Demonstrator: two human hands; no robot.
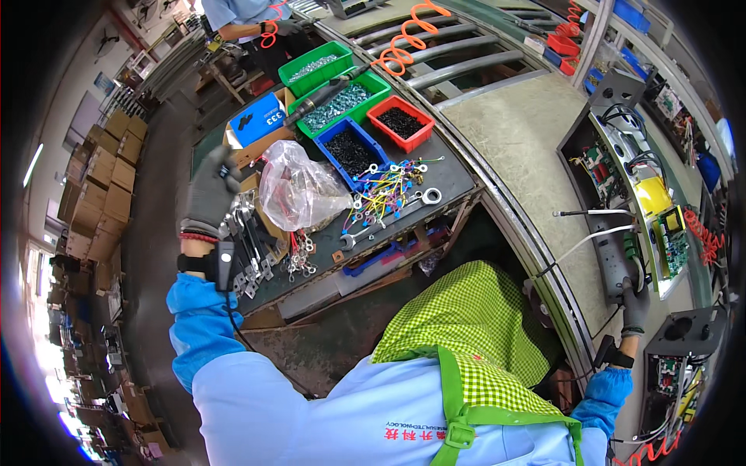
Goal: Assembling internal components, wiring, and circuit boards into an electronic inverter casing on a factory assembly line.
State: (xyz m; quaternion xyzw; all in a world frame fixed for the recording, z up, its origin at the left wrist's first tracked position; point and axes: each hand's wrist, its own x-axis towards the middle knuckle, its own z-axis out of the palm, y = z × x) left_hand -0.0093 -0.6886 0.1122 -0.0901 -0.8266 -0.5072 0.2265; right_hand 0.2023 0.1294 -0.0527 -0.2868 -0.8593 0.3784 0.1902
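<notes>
My left hand (210,190), in a grey glove, is over the table's left edge, beside a stack of metal brackets (252,233) and an open carton with a blue box (260,120). Its fingers curl inward, and anything inside them is hidden. Far to the right, my gloved right hand (636,307) is at the near end of an open metal chassis (610,260) with circuit boards and wiring. Those fingers are bent against its edge, close to a white cable (594,237); what they grip is unclear. A crumpled clear plastic bag (299,186) lies right of my left hand.
Green bins (385,84), a blue bin (375,155) and a red bin (426,138) hold small hardware. A power screwdriver (315,102) rests across one. Coloured wires (388,186) and a wrench (388,221) lie nearby. A roller conveyor (466,62) runs behind; another person (249,19) stands beyond.
</notes>
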